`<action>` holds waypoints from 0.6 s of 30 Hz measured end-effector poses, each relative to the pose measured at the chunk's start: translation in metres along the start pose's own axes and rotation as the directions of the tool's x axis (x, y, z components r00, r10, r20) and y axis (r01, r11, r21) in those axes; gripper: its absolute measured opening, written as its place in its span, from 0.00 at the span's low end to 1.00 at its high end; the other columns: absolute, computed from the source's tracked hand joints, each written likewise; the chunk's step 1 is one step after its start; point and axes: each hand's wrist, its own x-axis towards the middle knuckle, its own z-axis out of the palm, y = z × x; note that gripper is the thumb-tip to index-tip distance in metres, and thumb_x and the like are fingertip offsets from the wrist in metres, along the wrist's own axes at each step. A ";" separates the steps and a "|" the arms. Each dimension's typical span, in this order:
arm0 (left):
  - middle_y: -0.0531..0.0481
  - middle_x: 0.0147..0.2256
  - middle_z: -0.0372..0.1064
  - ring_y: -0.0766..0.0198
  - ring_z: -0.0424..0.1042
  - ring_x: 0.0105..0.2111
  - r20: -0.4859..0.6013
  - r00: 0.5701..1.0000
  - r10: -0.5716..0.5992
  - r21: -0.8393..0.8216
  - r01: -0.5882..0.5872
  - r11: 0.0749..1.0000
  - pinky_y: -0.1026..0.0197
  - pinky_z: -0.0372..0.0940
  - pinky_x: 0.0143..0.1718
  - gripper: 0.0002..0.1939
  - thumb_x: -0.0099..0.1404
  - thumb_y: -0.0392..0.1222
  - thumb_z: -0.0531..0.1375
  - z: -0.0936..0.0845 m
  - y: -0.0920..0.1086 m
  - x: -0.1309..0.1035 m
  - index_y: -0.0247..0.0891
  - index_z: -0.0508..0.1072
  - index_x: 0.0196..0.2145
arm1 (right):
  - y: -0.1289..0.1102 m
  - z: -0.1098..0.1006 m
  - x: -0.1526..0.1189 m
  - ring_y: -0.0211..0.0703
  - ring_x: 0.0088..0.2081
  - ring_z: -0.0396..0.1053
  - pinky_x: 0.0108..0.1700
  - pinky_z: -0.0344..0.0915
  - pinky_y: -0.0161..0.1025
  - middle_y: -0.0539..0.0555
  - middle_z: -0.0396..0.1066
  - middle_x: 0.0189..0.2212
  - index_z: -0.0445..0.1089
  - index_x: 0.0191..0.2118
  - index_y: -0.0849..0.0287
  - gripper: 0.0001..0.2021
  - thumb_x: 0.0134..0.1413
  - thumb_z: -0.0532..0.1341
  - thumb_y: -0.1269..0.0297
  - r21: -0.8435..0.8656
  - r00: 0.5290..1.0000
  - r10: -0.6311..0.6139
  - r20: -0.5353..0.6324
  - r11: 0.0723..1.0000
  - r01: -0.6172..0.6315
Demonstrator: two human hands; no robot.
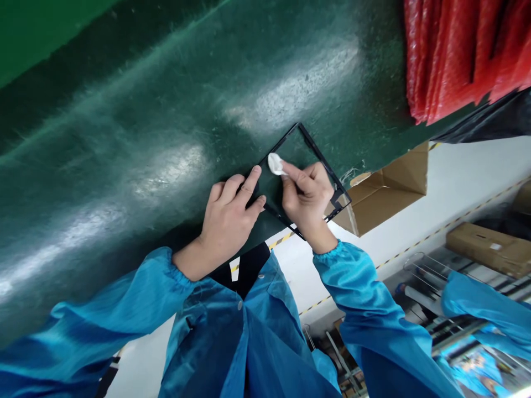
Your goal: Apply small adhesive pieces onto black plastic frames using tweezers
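Note:
A thin black rectangular frame (317,148) lies on the green tabletop (232,83), its lower corner reaching past the table's edge. My left hand (230,218) rests at the frame's left corner, index finger and thumb on or beside it; its fingers are slightly apart. My right hand (307,196) pinches a small white wad (275,164), soft like cloth or cotton, close to the frame's upper left side. Whether the wad touches the frame is hard to tell. My right wrist passes over the frame's lower side.
Red plastic bags (456,55) are piled at the upper right, above black plastic (493,119). An open cardboard box (390,190) stands just beyond the table's edge. Another person's blue sleeve (485,301) shows at the lower right, near a long carton (489,249).

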 end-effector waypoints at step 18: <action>0.40 0.68 0.65 0.46 0.68 0.55 0.010 1.000 -0.011 0.008 0.011 1.000 0.49 0.59 0.46 0.09 0.75 0.42 0.63 -0.001 0.001 -0.001 0.44 0.84 0.48 | 0.001 0.000 0.011 0.34 0.32 0.64 0.34 0.62 0.35 0.49 0.63 0.30 0.83 0.51 0.51 0.14 0.70 0.60 0.63 -0.165 0.996 0.085 -0.042 0.982 -0.091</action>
